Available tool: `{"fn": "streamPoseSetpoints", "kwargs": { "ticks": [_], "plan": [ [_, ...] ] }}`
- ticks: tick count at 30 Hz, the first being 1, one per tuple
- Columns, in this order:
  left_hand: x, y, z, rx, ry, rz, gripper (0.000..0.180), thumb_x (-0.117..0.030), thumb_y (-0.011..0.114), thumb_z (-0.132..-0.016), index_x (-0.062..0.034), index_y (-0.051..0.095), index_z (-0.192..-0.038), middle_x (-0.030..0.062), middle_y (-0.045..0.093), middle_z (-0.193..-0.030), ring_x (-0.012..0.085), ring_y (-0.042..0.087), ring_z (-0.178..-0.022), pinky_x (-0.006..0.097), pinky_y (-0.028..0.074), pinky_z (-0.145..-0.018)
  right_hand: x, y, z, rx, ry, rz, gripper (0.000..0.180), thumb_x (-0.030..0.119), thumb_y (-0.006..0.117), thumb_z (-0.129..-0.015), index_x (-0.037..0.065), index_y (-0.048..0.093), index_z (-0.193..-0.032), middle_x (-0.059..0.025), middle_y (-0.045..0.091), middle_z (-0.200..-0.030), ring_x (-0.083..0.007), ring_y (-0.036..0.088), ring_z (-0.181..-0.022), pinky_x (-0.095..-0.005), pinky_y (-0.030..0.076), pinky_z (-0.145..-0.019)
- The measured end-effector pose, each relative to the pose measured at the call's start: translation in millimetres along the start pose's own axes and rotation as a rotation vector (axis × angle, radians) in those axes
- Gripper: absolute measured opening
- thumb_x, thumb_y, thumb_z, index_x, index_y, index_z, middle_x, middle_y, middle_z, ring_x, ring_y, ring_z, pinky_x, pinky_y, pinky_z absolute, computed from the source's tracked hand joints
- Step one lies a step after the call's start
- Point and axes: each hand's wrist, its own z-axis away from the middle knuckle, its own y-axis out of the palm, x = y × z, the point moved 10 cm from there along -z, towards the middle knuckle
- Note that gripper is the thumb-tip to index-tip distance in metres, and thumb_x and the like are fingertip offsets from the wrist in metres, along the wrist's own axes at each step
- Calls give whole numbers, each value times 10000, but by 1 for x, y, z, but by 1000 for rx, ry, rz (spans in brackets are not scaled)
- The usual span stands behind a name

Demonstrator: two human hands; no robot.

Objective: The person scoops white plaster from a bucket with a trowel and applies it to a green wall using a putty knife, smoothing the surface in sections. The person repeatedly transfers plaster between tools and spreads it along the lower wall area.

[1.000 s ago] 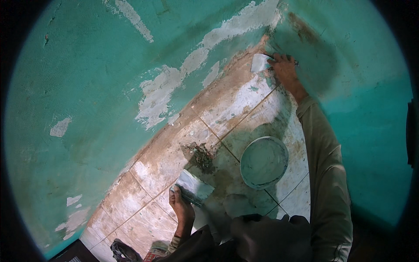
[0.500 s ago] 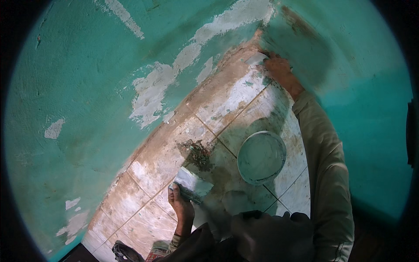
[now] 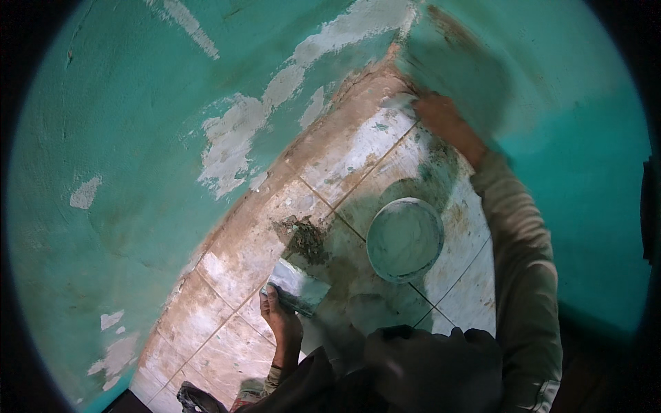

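My left hand is closed on the edge of a flat, rectangular putty blade, its pale face smeared with putty, low over the tiled floor. My right hand reaches far ahead into the corner where the two green walls meet the floor. It is closed on a pale flat scraper, whose blade lies at the dusty floor edge. The scraper's handle is hidden by the fingers. Between my arms a round bowl stands on the tiles, its inside coated with pale putty.
A heap of dark rubble lies on the tiles beside the putty blade. The green wall at the left carries grey putty patches. Another green wall rises close along my right arm. A dark shoe shows at the bottom left.
My right hand and the scraper have moved slightly toward me at the corner. The whole view has shifted a little; my left hand keeps hold of the putty blade.
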Motion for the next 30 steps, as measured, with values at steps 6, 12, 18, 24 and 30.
{"fn": "streamPoseSetpoints", "kwargs": {
  "ticks": [6,12,18,24,30],
  "plan": [
    [-7,-1,5,57,51,-33,239,-276,540,-1002,-61,585,-1097,14,616,-978,103,568,-852,287,470,-734,45,39,5,247,15,164,182,-2,591,-756,-3,686,-910,-239,582,-1207,-365,650,-952,-466,531,-832],
    [-6,-9,3,81,78,9,242,-270,534,-1006,-56,578,-1109,13,621,-989,102,571,-858,284,471,-736,15,28,92,722,92,170,133,25,600,-750,8,680,-855,-235,570,-1189,-402,642,-935,-484,529,-807],
    [-16,2,9,83,77,-16,265,-269,536,-1004,-49,570,-1147,28,626,-1032,112,576,-894,298,480,-756,-10,16,-17,78,115,164,94,82,577,-809,37,657,-827,-233,604,-1115,-334,668,-871,-454,542,-706],
    [-14,-6,11,52,89,-5,276,-260,541,-1002,-47,566,-1175,37,626,-1048,116,576,-902,314,485,-767,-26,40,-18,81,78,308,124,89,583,-822,22,680,-862,-199,660,-952,-345,678,-822,-455,554,-716],
    [-8,-17,7,54,85,7,248,-263,540,-1002,-45,575,-1117,29,627,-1038,108,573,-902,304,484,-766,-32,14,104,616,233,202,197,64,545,-823,10,658,-975,-208,657,-978,-366,666,-878,-474,537,-761]
  ]
}}
